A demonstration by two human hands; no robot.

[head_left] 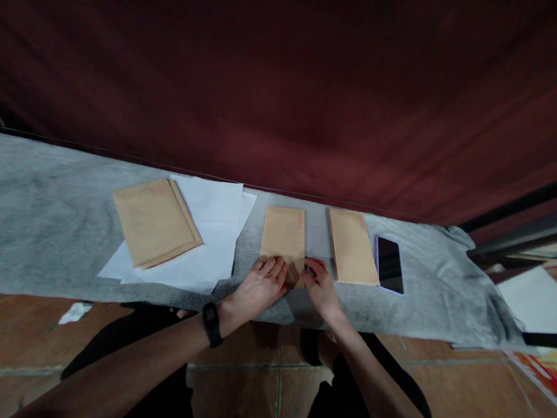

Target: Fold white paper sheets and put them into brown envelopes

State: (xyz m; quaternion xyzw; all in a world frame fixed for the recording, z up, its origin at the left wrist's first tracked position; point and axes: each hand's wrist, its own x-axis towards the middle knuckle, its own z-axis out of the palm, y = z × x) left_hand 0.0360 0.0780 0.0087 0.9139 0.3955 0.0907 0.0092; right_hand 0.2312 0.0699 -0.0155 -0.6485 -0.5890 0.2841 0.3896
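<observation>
A brown paper envelope (pixel 283 231) with small red print near its top right corner lies upright in front of me on the grey cloth. Across its lower left part rests my left hand (pixel 265 280), fingers curled over the paper and the thumb near the bottom edge. My right hand (pixel 319 284) pinches the envelope's lower right edge; its fingertips are partly hidden. A black watch band (pixel 212 324) circles my left wrist. To the right sits a stack of brown envelopes (pixel 353 248).
More brown envelopes (pixel 155 222) lie at an angle on white paper sheets (pixel 216 229) at left. A phone (pixel 389 264) with a purple edge is beside the right stack. Grey cloth (pixel 41 215) covers the narrow surface, below a dark red curtain (pixel 290 103).
</observation>
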